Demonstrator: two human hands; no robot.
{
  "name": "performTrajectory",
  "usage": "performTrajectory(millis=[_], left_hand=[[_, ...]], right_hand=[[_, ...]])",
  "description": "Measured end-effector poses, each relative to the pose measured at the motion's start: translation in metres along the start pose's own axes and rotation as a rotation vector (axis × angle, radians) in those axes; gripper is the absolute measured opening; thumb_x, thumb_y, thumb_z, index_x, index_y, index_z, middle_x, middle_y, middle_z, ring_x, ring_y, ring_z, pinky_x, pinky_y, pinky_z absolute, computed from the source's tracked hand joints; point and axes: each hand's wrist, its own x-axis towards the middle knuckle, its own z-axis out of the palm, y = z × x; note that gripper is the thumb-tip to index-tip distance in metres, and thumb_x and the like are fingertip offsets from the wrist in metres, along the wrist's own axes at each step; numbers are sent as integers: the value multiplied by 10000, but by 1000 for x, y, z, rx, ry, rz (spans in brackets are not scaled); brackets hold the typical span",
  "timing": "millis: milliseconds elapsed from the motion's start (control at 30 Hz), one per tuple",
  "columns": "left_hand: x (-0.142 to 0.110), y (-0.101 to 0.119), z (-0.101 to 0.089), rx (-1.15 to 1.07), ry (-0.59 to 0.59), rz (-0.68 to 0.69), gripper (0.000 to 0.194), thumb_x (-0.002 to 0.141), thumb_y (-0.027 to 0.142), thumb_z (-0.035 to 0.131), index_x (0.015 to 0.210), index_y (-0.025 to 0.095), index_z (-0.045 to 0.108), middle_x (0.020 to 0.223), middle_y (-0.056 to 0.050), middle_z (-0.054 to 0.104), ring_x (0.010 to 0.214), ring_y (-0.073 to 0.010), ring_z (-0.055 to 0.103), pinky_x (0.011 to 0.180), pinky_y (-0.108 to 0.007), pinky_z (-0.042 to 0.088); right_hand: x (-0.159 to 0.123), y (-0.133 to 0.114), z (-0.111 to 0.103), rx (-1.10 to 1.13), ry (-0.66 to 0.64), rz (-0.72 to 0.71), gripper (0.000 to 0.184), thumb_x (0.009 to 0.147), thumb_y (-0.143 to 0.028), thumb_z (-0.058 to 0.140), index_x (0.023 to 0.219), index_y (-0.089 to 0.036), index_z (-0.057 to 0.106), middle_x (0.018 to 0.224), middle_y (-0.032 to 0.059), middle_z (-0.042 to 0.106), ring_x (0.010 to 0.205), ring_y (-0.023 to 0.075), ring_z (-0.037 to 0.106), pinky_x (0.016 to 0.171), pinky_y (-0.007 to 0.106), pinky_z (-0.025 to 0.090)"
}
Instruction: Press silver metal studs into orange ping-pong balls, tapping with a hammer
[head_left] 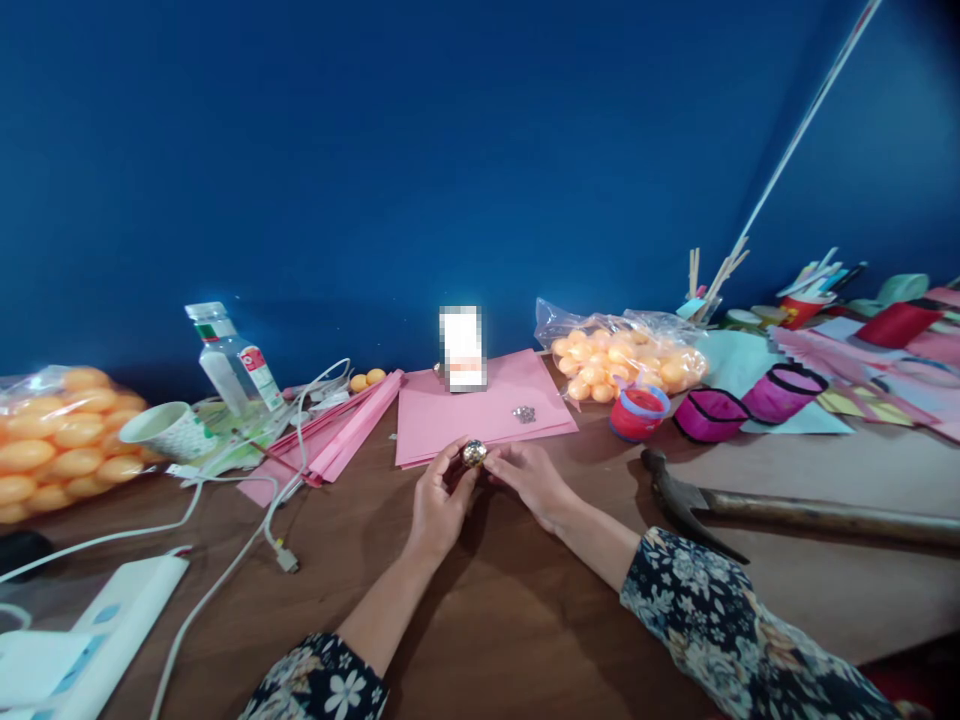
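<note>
Left sleeve (319,685), right sleeve (697,610): dark navy fabric, white-and-grey floral print, tan touches; forearms bare.

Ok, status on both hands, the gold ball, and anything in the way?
Left hand holding gold ball, right hand fingertips at its side. Pink sheets just beyond. Hammer off to the right, out of the way.

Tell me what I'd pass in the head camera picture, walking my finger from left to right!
Bag of orange balls, clear bottle, two loose orange balls, left hand, shiny gold ball, right hand, red tub, hammer.
</note>
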Motion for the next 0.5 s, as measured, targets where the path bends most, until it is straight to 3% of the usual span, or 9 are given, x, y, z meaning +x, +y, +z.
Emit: performTrajectory(millis=[500], left_hand=[[-1,5,0,17,11,3,448,732,274,596,1160,169,516,1119,-98,612,1044,-226,560,938,-382,402]], right_hand=[[-1,-3,2,-6,23,-14,244,610,-354,696,680,-130,628,672,20,630,615,119,534,614,249,419]])
